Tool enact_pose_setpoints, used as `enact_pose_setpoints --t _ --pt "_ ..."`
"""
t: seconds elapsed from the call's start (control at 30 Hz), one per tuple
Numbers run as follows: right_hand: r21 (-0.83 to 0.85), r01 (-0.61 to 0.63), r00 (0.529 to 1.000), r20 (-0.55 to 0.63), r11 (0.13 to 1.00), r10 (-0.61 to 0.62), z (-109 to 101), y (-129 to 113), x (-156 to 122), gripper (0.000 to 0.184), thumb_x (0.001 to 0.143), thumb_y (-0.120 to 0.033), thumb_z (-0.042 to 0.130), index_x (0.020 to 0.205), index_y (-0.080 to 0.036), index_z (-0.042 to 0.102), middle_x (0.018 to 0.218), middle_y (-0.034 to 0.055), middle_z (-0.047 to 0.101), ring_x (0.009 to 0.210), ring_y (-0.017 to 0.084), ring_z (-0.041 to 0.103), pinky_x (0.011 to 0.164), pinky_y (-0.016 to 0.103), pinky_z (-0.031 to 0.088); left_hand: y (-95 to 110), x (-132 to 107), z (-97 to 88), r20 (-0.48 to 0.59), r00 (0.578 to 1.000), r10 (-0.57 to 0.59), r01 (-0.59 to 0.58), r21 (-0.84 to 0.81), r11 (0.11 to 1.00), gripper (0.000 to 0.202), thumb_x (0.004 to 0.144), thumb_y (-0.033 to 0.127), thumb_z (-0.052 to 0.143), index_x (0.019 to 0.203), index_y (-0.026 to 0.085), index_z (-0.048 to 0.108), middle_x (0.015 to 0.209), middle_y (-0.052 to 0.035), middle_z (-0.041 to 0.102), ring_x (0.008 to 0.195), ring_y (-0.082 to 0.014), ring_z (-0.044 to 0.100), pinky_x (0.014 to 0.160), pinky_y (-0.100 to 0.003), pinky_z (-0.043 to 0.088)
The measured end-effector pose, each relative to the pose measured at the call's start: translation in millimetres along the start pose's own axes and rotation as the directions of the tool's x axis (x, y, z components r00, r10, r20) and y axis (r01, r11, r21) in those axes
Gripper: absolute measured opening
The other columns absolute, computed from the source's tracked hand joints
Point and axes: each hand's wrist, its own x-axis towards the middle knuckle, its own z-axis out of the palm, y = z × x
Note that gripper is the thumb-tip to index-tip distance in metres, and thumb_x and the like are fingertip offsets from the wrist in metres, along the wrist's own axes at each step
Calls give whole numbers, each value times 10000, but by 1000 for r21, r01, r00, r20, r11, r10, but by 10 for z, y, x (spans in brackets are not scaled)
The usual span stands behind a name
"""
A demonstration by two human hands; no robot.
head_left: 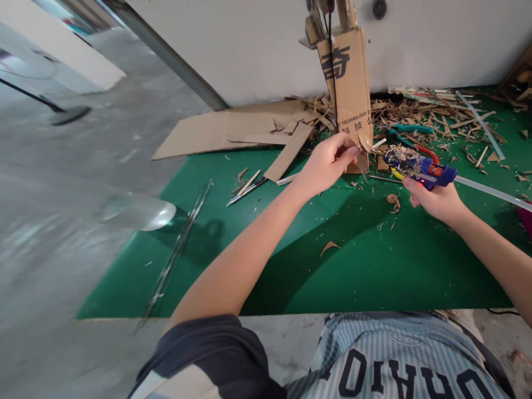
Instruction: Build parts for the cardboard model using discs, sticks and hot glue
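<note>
My left hand (328, 163) pinches a small cardboard piece (366, 144) right in front of a tall upright cardboard box (349, 83) with printed characters. My right hand (436, 199) grips a blue hot glue gun (419, 166) whose nozzle points left at that small piece. A clear glue stick (490, 191) pokes out of the gun's back toward the right. Both hands hover over a green mat (353, 266).
Flat cardboard sheets (233, 130) lie at the mat's back left. Cardboard scraps and strips (436, 116) litter the back right, with green-handled pliers (409, 133) among them. A knife or scissors (247, 188) lies left of my left hand. A long metal ruler (178, 249) rests at the mat's left edge.
</note>
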Motion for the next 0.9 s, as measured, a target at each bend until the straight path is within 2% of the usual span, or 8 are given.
enact_pose_setpoints --t 0.23,0.53,0.9 --pt "3 17 1000 12 1000 -17 -4 13 -3 486 823 -667 718 663 -230 576 508 -23 527 473 138 541 482 314 465 -26 7 6 9 1000 -6 6 -25 1000 291 1012 462 534 858 216 543 785 -19 661 602 -117 549 567 -258 461" --pt "-6 16 1000 24 1000 -16 -6 -2 -13 461 842 -642 716 686 -225 594 522 -20 522 483 139 537 497 318 466 -31 -1 7 15 1000 5 -6 10 1000 227 1025 355 507 852 213 546 785 -19 669 604 -124 567 595 -278 481" --pt "1 29 999 24 1000 -29 -2 3 -7 442 836 -643 717 714 -226 639 505 -26 525 467 138 539 482 315 473 -51 3 11 11 1000 8 -8 18 1000 257 1022 389 531 832 216 538 778 -15 658 599 -127 548 598 -286 473"
